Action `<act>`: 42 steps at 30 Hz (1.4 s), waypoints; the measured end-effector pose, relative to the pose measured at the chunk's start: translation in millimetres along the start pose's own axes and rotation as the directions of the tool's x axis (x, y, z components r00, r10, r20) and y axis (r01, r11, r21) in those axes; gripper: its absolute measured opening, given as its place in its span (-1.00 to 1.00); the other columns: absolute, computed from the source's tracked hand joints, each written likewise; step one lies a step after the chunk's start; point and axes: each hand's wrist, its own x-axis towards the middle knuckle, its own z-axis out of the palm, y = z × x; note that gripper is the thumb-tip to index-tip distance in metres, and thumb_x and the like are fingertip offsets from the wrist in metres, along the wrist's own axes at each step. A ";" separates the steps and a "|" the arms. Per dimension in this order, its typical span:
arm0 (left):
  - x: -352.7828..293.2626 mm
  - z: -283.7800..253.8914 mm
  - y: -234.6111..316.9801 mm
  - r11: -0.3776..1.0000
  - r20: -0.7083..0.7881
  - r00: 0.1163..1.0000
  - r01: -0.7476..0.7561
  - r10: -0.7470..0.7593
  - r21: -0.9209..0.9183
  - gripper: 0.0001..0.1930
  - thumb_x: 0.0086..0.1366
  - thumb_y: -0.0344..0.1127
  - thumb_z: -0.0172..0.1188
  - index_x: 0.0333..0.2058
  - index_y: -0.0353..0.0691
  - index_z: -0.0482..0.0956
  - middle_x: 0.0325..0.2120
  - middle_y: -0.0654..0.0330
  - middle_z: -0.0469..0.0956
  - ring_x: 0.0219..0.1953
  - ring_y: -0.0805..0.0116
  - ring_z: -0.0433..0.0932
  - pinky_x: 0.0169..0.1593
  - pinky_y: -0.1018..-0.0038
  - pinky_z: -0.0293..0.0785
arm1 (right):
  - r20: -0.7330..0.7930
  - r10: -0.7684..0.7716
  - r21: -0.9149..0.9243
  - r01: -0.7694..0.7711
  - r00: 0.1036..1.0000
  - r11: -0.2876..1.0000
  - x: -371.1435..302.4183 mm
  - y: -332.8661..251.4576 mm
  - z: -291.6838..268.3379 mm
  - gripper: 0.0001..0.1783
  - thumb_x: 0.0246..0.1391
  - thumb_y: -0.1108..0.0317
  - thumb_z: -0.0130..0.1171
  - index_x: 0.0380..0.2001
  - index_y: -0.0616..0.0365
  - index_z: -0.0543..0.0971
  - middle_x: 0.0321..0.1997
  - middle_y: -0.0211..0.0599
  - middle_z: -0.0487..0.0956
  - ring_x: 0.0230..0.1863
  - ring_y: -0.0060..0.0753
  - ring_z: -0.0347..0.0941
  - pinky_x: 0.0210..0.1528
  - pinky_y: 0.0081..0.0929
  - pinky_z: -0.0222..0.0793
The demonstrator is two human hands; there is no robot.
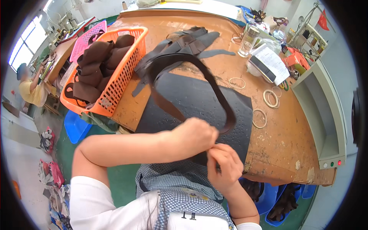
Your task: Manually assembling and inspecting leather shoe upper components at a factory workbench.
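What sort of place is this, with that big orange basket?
It's probably a small workshop where people make things. You can see a long brown strip bent in a loop, the orange basket full of brown pieces, and another person farther back.

Bare surface lay open to the right of the black mat, with flat rings scattered along the way and a grey box closing off the far right. An orange basket walled off the left. Ahead of the fingers, a brown strap arched over the mat, with grey strips heaped beyond. A glass and papers obstructed the upper right.
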 end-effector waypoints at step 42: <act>-29.6 95.0 89.1 0.978 -0.411 0.893 0.119 -0.182 -0.174 -0.68 -0.06 -0.39 0.14 -0.32 -0.47 0.64 -0.20 -0.14 0.61 -0.16 0.09 0.63 -0.05 0.29 0.60 | 0.514 -0.258 -0.201 0.406 0.818 0.891 -49.1 64.5 -7.0 -0.68 -0.27 0.45 0.20 -0.35 0.39 0.63 -0.30 -0.12 0.57 -0.20 -0.17 0.57 -0.16 -0.36 0.60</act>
